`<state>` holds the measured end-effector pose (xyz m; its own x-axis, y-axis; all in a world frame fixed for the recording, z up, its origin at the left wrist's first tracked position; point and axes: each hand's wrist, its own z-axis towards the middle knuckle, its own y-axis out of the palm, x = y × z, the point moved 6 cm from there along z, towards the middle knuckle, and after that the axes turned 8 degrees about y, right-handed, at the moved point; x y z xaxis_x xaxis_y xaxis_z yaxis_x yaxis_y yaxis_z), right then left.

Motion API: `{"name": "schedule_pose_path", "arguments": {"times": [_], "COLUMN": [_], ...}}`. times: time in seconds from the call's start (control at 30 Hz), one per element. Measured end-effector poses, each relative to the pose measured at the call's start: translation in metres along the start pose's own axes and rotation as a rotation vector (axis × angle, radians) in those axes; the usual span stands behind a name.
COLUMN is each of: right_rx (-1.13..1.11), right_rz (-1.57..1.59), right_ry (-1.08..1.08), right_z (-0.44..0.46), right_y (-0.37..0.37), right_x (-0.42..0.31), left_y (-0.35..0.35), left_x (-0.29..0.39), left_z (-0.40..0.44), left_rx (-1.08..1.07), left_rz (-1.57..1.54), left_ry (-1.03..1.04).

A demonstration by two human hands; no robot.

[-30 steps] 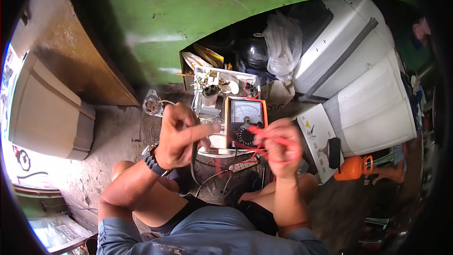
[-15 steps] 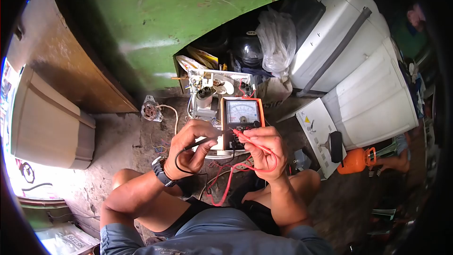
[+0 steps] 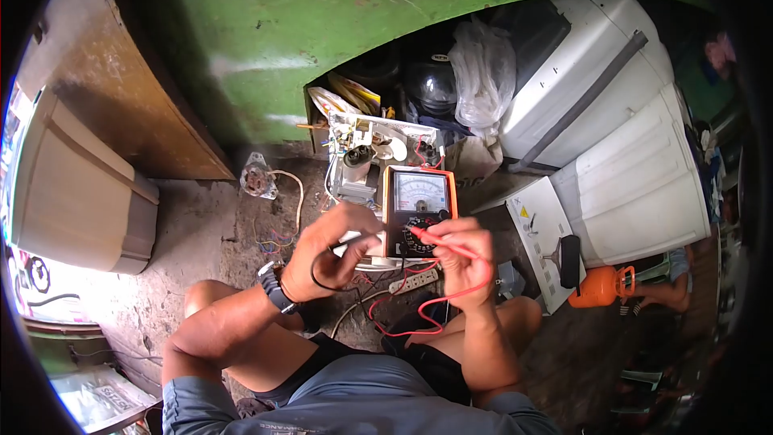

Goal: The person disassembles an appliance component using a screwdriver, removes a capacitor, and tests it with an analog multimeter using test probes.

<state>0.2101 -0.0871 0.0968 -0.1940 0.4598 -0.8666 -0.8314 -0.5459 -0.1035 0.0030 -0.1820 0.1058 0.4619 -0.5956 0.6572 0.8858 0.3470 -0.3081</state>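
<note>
An orange-edged analog multimeter (image 3: 419, 192) stands against an opened white appliance (image 3: 351, 137) with exposed parts. Its black dial faces me. My right hand (image 3: 465, 264) pinches a red test probe (image 3: 439, 243), whose tip lies over the dial area. Left of the meter, my left hand (image 3: 332, 250) is closed round a black test lead (image 3: 317, 275); the probe end is blurred. The two hands are apart. The red lead loops below my right hand.
A round motor-like part (image 3: 258, 180) with a cable lies on the floor at left. A power strip (image 3: 415, 279) sits below the meter. At right are a white panel (image 3: 541, 234), an orange gas canister (image 3: 597, 286) and another person's arm (image 3: 665, 293).
Half a second ago both probe tips were close together in front of the meter. My left hand has since drawn back to the left, and the red lead hangs in a different loop.
</note>
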Motion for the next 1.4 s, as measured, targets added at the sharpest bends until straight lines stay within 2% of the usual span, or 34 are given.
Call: {"name": "schedule_pose_path", "arguments": {"times": [0.07, 0.13, 0.23, 0.37, 0.43, 0.73, 0.8, 0.83, 0.87, 0.93, 1.07, 1.13, 1.4], "right_rx": [0.002, -0.001, -0.088, -0.261, -0.371, -0.459, -0.476, -0.476, -0.486, -0.495, -0.509, -0.51, -0.527], "right_rz": [0.144, 0.137, 0.345, 0.293, 0.386, 0.434, 0.431, 0.432, 0.412, 0.392, 0.409, 0.418, 0.339], "right_ry": [0.076, 0.193, 0.36, 0.503, 0.585, 0.657, 0.654, 0.655, 0.665, 0.675, 0.626, 0.623, 0.635], "right_z": [0.017, 0.046, 0.091, 0.138, 0.15, 0.163, 0.162, 0.162, 0.161, 0.16, 0.161, 0.161, 0.161], "right_y": [-0.011, -0.027, -0.034, -0.021, -0.002, 0.038, 0.039, 0.04, 0.04, 0.04, 0.04, 0.039, 0.04], "right_x": [0.005, 0.017, 0.057, 0.097, 0.109, 0.131, 0.13, 0.127, 0.125, 0.127, 0.133, 0.133, 0.127], "left_y": [-0.017, -0.028, -0.041, -0.039, -0.035, -0.028, -0.027, -0.027, -0.027, -0.027, -0.024, -0.025, -0.022], "left_x": [-0.014, -0.047, -0.082, -0.11, -0.117, -0.128, -0.127, -0.124, -0.122, -0.115, -0.111, -0.106, -0.105], "left_z": [0.004, -0.002, -0.003, -0.008, -0.01, -0.008, -0.006, -0.005, -0.005, -0.002, 0.001, 0.004, 0.005], "left_rx": [0.108, 0.322, 0.386, 0.405, 0.418, 0.358, 0.236, 0.322, 0.321, 0.26, 0.291, 0.241, 0.221], "left_rz": [-0.018, -0.314, -0.34, -0.455, -0.467, -0.386, -0.155, -0.144, -0.144, -0.026, -0.058, 0.048, 0.138], "left_ry": [-0.15, -0.379, -0.387, -0.427, -0.461, -0.4, -0.369, -0.341, -0.341, -0.356, -0.316, -0.324, -0.315]}}
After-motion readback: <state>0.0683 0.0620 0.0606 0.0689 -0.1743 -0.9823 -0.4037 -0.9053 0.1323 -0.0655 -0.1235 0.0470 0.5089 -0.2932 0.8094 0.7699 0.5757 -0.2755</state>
